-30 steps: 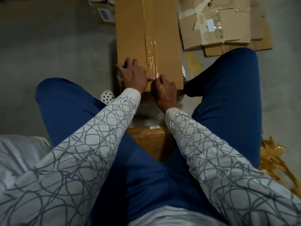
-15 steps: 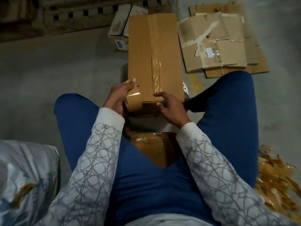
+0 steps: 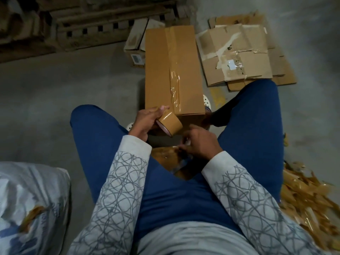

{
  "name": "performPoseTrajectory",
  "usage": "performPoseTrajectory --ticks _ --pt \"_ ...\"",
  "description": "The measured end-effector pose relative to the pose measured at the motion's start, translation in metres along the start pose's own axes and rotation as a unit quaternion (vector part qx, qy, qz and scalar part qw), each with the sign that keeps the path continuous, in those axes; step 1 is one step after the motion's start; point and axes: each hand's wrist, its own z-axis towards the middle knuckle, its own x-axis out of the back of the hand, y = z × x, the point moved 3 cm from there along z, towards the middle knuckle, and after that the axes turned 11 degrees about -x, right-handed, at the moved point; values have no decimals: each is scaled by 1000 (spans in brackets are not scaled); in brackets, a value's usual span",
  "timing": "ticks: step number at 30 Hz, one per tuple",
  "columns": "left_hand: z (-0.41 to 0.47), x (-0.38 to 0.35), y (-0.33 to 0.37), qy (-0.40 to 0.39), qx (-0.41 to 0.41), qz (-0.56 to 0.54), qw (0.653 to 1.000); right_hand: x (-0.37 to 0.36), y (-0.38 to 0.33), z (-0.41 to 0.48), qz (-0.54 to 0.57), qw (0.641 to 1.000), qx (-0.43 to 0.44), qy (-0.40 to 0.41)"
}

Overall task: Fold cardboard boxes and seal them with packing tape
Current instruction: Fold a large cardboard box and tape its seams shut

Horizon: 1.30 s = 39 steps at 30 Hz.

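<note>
A long brown cardboard box (image 3: 158, 70) lies on the floor between my knees, with a strip of brown tape (image 3: 173, 70) running down its top seam. At the box's near left corner, my left hand (image 3: 145, 122) grips a roll of brown packing tape (image 3: 171, 124). My right hand (image 3: 202, 142) is lower, off the box, with its fingers curled over something small and pale that I cannot make out. It hovers above a tape-wrapped brown box (image 3: 165, 159) between my thighs.
Flattened, torn cardboard sheets (image 3: 239, 52) lie right of the box. Small cartons (image 3: 136, 43) and wooden pallets (image 3: 92, 24) stand behind it. A heap of crumpled tape scraps (image 3: 303, 190) is at my right, and a white sack (image 3: 33, 199) is at my left.
Both hands have left the box's near edge. The left hand has lifted the tape roll clear of the box, and the right hand has dropped toward my lap.
</note>
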Motion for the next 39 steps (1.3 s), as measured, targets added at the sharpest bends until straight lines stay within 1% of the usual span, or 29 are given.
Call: performPoseTrajectory --ticks 2,4,7,10,12,14,16,18,20,23,26,31,39 --pt "2 -3 0 -15 -4 4 1000 4 3 8 111 992 -36 54" --pt "3 -9 1 -23 -8 5 1000 7 2 14 185 978 -46 86" --pt "5 -18 1 -24 -3 -12 1000 9 -6 17 265 961 -15 71" --pt "9 -19 -3 5 -8 -21 1000 11 -6 18 326 943 -16 60" --pt "10 -18 -3 43 -9 -10 999 13 -4 18 324 943 -12 70" --pt "10 -16 -4 84 -6 3 996 14 -4 19 294 953 -5 70" --pt "8 -16 -3 106 -2 16 994 12 -6 20 270 961 -5 64" --pt "6 -16 -3 100 -6 26 995 13 -8 19 270 961 -16 64" --pt "4 -18 -3 86 -12 29 996 15 -9 20 269 959 -29 82" --pt "3 -21 -5 81 -12 29 996 17 -8 21 219 969 -46 101" --pt "3 -21 -6 78 -14 54 995 15 -10 22 176 978 -46 99" --pt "5 -16 -6 78 -21 63 995 14 -9 25 168 980 -45 100" --pt "-2 -4 -10 77 2 43 996 15 -3 29 178 980 -39 75"
